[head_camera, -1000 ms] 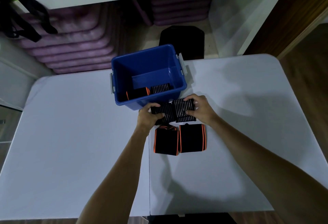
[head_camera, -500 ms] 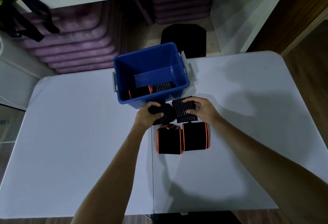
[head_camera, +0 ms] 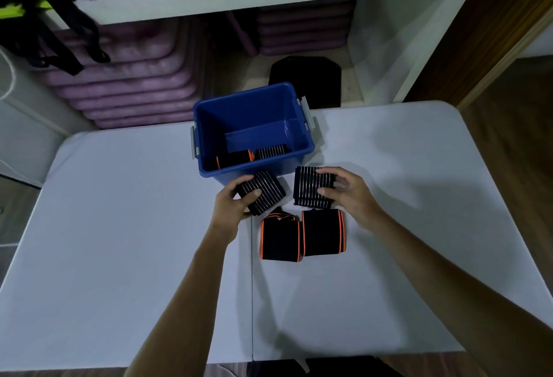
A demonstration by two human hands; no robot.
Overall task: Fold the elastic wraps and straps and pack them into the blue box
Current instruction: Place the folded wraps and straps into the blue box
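Observation:
The blue box (head_camera: 299, 154) stands open at the table's far middle, with an orange-edged wrap (head_camera: 235, 159) and a grey-striped wrap (head_camera: 271, 151) lying inside near its front wall. My left hand (head_camera: 232, 207) grips a folded black wrap with grey stripes (head_camera: 264, 191), tilted, just in front of the box. My right hand (head_camera: 348, 192) holds a second folded striped wrap (head_camera: 309, 186) between thumb and fingers. Two folded black wraps with orange edges (head_camera: 279, 237) (head_camera: 323, 234) lie side by side on the table below my hands.
The white table (head_camera: 119, 242) spreads wide on both sides, with a seam down its middle. Behind it are stacked purple mats (head_camera: 128, 77), a black stool (head_camera: 305, 80) and a white shelf. Dark straps (head_camera: 45, 11) hang at the upper left.
The two striped wraps, side by side before, are now apart. My left hand has tilted its wrap and drawn it left; my right hand has shifted its wrap right.

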